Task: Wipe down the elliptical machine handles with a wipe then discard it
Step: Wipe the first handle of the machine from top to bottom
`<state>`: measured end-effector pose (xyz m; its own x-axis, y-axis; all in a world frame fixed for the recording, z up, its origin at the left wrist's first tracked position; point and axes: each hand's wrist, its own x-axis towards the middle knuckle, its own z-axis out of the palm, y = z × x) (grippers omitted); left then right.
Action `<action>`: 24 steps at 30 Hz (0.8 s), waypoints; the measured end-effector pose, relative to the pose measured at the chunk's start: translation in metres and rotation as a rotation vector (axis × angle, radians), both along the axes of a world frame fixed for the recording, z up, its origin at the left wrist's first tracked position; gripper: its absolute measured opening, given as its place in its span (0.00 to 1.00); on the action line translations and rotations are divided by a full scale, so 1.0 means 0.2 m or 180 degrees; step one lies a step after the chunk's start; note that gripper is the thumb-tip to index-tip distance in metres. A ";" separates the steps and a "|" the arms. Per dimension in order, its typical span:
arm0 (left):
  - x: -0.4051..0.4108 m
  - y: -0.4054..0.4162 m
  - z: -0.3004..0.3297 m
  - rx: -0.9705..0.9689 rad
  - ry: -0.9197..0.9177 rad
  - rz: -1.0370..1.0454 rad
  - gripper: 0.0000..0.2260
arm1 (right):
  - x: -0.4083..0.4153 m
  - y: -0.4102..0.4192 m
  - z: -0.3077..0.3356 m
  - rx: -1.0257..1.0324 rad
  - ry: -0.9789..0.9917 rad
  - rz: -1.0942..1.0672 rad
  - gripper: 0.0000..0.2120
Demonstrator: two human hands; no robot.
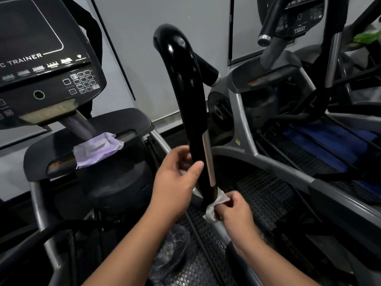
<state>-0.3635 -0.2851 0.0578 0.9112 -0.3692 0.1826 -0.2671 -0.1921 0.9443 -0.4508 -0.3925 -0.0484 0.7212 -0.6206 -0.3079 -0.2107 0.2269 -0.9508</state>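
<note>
Right hand (pixel 235 209) pinches wipe (pixel 216 203) round handle (pixel 191 96); left hand (pixel 175 178) grips it (purple pack (pixel 97 149) beside).

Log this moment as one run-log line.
step: wiping handle | left hand: grips handle, wipe end | right hand: pinches wipe at handle base | wipe pack: on shelf

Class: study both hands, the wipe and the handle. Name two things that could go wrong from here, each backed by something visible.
1. The wipe sits bunched at the handle's lower end in the right hand's grip, so the tall curved upper part may be missed.
2. The left hand holds the handle bare, so it may smear the surface again.
3. The pack lies at the ledge's front edge and might slip off.
</note>
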 end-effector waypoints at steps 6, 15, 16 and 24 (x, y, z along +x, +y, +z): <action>-0.20 0.09 -0.32 0.0398 0.0761 0.0454 0.04 | 0.04 -0.04 0.06 -0.0215 -0.0253 -0.0142 0.06; -0.32 -0.01 -0.42 0.0443 0.0888 0.0376 0.09 | 0.01 0.02 0.07 -0.0066 -0.0349 0.0061 0.05; -0.30 -0.02 -0.42 0.0384 0.0825 0.0476 0.08 | 0.02 0.03 0.07 -0.0234 -0.0347 0.0113 0.06; -0.12 -0.08 -0.29 -0.0347 0.1005 0.0942 0.05 | 0.03 0.01 0.07 -0.0840 -0.0574 0.0273 0.10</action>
<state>-0.3880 -0.3006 0.0001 0.9921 -0.0780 -0.0980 0.0890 -0.1117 0.9898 -0.4439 -0.3898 -0.0334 0.8025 -0.5966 -0.0072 -0.0414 -0.0436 -0.9982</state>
